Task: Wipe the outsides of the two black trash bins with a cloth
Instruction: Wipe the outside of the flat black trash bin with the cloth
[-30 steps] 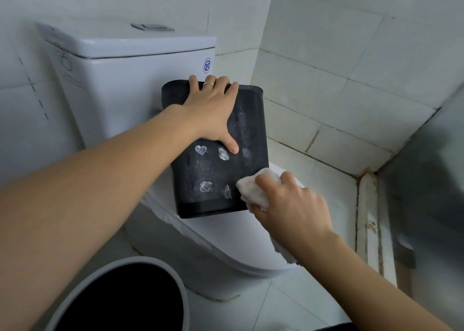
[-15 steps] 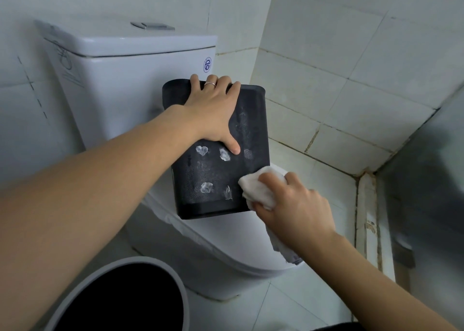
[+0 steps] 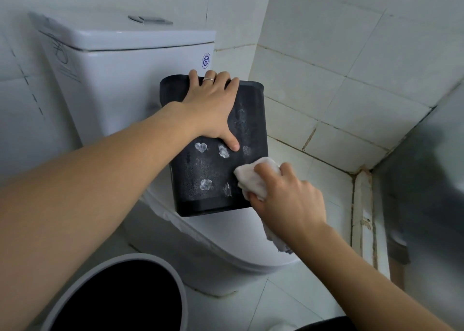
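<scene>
A round blue logo point(image 3: 206, 60) stands on the front of the toilet tank point(image 3: 125, 79), its characters too small to read. A dark scrawl point(image 3: 60, 52) on the tank's side is illegible.

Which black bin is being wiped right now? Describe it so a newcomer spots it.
Start at the white ceramic toilet. The rectangular black plastic bin rests on its closed lid, the left hand over its top rim and the right hand pressing a white cloth to its side. Unlike the round grey-rimmed bin on the floor, it shows whitish smudges.
</scene>
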